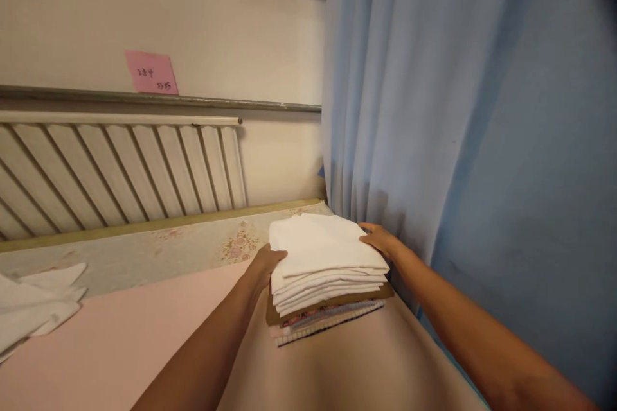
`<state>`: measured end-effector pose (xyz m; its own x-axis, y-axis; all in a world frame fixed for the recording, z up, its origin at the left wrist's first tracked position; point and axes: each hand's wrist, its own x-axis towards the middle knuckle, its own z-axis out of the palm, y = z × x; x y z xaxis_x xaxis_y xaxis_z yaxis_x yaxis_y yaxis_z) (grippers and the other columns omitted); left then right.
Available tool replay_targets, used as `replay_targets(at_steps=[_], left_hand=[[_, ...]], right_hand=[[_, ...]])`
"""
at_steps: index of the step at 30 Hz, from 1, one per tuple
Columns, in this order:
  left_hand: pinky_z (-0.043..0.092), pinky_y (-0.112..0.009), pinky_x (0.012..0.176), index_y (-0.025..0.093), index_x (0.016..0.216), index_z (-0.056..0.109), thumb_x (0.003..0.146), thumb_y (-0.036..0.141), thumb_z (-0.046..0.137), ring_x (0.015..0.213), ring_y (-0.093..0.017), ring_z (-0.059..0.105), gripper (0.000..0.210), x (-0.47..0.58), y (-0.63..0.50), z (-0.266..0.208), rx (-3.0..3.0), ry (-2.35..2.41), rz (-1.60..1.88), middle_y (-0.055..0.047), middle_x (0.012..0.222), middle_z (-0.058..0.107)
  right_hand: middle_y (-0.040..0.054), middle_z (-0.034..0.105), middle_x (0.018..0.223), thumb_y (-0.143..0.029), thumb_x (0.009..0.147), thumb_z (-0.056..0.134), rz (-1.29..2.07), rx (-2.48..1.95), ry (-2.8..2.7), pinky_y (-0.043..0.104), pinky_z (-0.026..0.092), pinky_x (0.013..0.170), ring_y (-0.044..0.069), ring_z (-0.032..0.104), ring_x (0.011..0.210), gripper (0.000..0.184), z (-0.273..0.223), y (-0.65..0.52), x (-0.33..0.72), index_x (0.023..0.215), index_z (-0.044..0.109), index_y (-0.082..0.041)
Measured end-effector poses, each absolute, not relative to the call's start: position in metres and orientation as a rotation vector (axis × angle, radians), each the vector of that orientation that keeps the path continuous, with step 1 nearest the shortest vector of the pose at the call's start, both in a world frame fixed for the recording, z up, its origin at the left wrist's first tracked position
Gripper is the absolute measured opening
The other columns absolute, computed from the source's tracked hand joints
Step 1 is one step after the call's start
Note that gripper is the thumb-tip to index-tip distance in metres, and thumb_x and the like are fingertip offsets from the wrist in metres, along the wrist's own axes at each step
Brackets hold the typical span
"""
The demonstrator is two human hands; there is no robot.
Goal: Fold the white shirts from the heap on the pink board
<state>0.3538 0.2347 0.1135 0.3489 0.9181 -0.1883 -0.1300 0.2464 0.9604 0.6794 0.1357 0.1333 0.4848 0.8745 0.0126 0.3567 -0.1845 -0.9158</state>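
A stack of folded white cloths (322, 247) lies on a brown board or folded piece (337, 298). Patterned fabrics (328, 318) show beneath that, one striped or checked along its edge. My left hand (270, 263) grips the stack's left side, its thumb over the top cloth and its other fingers hidden. At the far right edge, my right hand (378, 237) holds the same cloths between thumb and fingers. Both arms reach forward around the pile.
A pink sheet (130, 321) covers the surface, with floral cloth (183, 244) behind it. Loose white cloth (33, 308) lies at left. A blue curtain (385, 90) hangs close on the right. A radiator (120, 170) and a pink note (152, 72) are at the wall.
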Motion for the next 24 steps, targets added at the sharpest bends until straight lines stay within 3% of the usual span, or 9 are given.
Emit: replay_targets(at_steps=[6, 11, 14, 18, 24], left_hand=[[0.057, -0.037, 0.069, 0.008, 0.110, 0.060, 0.056, 0.011, 0.078, 0.075, -0.026, 0.071, 0.057, 0.350, 0.226, 0.116, 1.037, 0.880, 0.891, -0.013, 0.085, 0.074], [0.058, -0.040, 0.070, 0.005, 0.112, 0.060, 0.057, 0.010, 0.077, 0.074, -0.027, 0.071, 0.058, 0.350, 0.209, 0.103, 0.990, 0.877, 0.828, -0.015, 0.084, 0.075], [0.058, -0.040, 0.070, 0.006, 0.112, 0.061, 0.057, 0.011, 0.077, 0.074, -0.028, 0.071, 0.058, 0.351, 0.211, 0.104, 0.978, 0.885, 0.820, -0.014, 0.083, 0.075], [0.058, -0.040, 0.068, 0.007, 0.112, 0.062, 0.057, 0.014, 0.079, 0.074, -0.028, 0.071, 0.058, 0.350, 0.215, 0.106, 0.975, 0.890, 0.814, -0.014, 0.082, 0.075], [0.056, -0.037, 0.066, 0.007, 0.115, 0.061, 0.056, 0.012, 0.079, 0.075, -0.027, 0.070, 0.061, 0.349, 0.214, 0.094, 1.012, 0.883, 0.829, -0.013, 0.083, 0.075]], right_hand=[[0.0033, 0.072, 0.090, -0.010, 0.068, 0.059, 0.413, -1.882, -1.212, 0.033, 0.047, 0.086, 0.017, 0.064, 0.083, 0.050, 0.142, 0.134, 0.673, 0.118, 0.065, -0.016], [0.0101, 0.071, 0.101, -0.011, 0.072, 0.059, 0.264, -2.048, -1.365, 0.037, 0.043, 0.094, 0.024, 0.064, 0.097, 0.034, 0.128, 0.117, 0.659, 0.104, 0.071, -0.013], [0.0136, 0.063, 0.122, -0.019, 0.082, 0.056, 0.143, -2.060, -1.510, 0.038, 0.032, 0.105, 0.027, 0.052, 0.120, 0.033, 0.152, 0.128, 0.647, 0.112, 0.067, -0.015], [0.0075, 0.044, 0.145, -0.036, 0.094, 0.043, 0.073, -1.971, -1.761, 0.035, 0.018, 0.113, 0.024, 0.031, 0.138, 0.043, 0.185, 0.164, 0.608, 0.134, 0.051, -0.020], [0.0085, 0.034, 0.151, -0.052, 0.093, 0.041, 0.263, -2.045, -1.962, 0.045, 0.016, 0.114, 0.026, 0.024, 0.141, 0.056, 0.128, 0.164, 0.545, 0.139, 0.045, -0.021]])
